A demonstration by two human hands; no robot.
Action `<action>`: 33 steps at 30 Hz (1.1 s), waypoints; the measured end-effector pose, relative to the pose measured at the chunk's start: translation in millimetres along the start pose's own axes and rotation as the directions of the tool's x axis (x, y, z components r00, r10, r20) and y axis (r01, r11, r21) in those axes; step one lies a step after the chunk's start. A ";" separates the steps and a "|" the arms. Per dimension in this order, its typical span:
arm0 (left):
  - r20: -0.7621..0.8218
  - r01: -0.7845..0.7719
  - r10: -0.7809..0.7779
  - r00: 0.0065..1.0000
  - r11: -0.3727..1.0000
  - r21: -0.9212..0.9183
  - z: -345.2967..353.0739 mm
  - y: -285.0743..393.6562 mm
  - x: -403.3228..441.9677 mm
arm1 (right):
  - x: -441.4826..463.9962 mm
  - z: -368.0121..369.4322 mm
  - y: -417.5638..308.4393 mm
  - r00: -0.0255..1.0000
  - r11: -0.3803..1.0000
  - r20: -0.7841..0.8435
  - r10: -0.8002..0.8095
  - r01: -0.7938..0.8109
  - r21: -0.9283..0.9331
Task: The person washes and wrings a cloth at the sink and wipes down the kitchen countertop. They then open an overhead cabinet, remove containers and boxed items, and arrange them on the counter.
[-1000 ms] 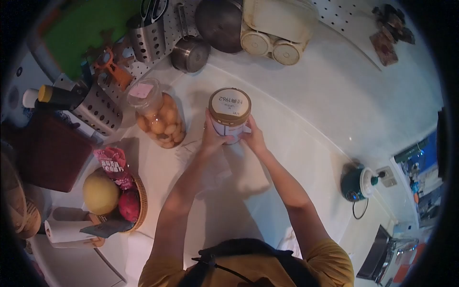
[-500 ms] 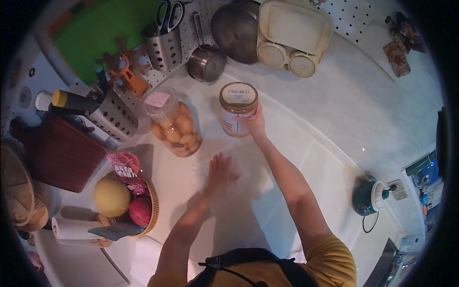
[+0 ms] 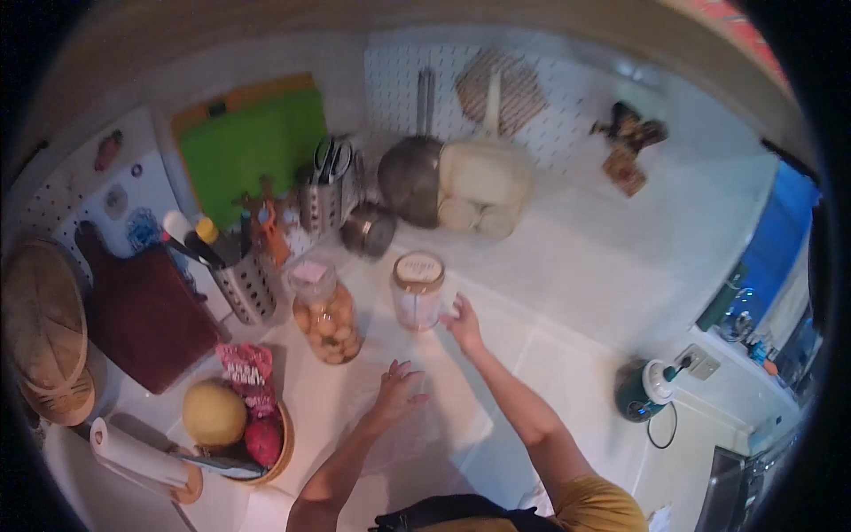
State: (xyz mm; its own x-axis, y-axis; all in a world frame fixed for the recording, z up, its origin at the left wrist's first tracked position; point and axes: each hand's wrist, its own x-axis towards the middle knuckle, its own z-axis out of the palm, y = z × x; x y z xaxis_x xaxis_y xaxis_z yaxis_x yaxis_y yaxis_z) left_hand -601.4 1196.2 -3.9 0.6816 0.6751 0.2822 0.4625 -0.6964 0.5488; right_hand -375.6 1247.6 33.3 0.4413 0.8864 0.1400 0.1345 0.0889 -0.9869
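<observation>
A pale canister (image 3: 417,304) with a gold-rimmed lid stands upright on the white counter (image 3: 532,390). Just right of it is my right hand (image 3: 463,326), fingers apart and holding nothing; I cannot tell whether a fingertip still touches the canister. My left hand (image 3: 399,396) hovers lower and to the left, its fingers spread with nothing in them. Beneath it lies a thin, pale, see-through sheet (image 3: 383,443), too faint to name. A clear jar (image 3: 328,328) of round orange-yellow pieces in liquid stands left of the canister.
At the left, a wicker basket (image 3: 285,448) holds a yellow melon (image 3: 214,413) and dragon fruit (image 3: 263,441). A paper towel roll (image 3: 133,452) lies beside it. Utensil holders (image 3: 246,288), a small pot (image 3: 369,230) and cutting boards (image 3: 146,310) line the back. A green appliance (image 3: 640,390) stands right.
My right hand has let go of the canister and drawn slightly right. My left hand has come off the pale sheet, fingers spreading. The head view has tilted up, showing more wall.
</observation>
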 end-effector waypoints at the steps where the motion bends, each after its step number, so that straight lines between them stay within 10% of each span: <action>1: -0.059 -0.042 0.041 0.997 0.999 -0.026 -22.1 23.8 7.4 | -23.5 -10.8 -27.9 1.000 0.997 0.022 -0.002 0.000 0.081; 5: -0.348 -0.345 0.250 0.904 0.906 -0.246 -104.9 112.3 41.4 | -76.0 -58.1 -136.8 0.937 0.938 0.155 -0.314 0.280 0.206; 13: -0.585 -0.708 0.640 0.498 0.689 0.151 -273.0 302.6 73.1 | -185.9 -119.8 -413.7 0.521 0.516 0.123 -0.845 0.854 -0.070; 16: -0.680 -0.739 0.634 0.369 0.644 0.199 -317.5 351.1 109.3 | -181.9 -140.4 -486.1 0.243 0.203 0.094 -0.965 0.928 -0.312; 20: -0.772 -0.671 0.543 0.329 0.710 0.214 -377.2 402.8 173.8 | -143.6 -170.7 -575.2 0.124 0.058 0.071 -0.990 0.802 -0.595; 26: -0.768 -0.585 0.384 0.513 0.811 0.015 -416.1 431.2 246.3 | -86.5 -191.3 -631.6 0.490 0.263 -0.042 -0.871 0.392 -0.882; 30: -0.628 -0.471 0.356 0.692 0.882 -0.019 -408.2 434.0 263.3 | -55.3 -185.6 -634.8 0.583 0.288 -0.041 -0.812 0.338 -0.896; 33: -0.701 -0.471 0.382 0.602 0.879 0.074 -399.3 432.4 269.0 | -66.7 -194.9 -636.3 0.651 0.227 0.164 -0.741 0.474 -0.851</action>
State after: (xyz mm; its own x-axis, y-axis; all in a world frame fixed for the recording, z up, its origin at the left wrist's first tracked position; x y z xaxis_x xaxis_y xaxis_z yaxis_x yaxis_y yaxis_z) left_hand -444.5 1173.9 623.5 0.1898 0.3116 0.9311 0.1275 -0.9481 0.2913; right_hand -317.8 1043.4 667.5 0.0416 0.5858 0.8094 0.9945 0.0533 -0.0897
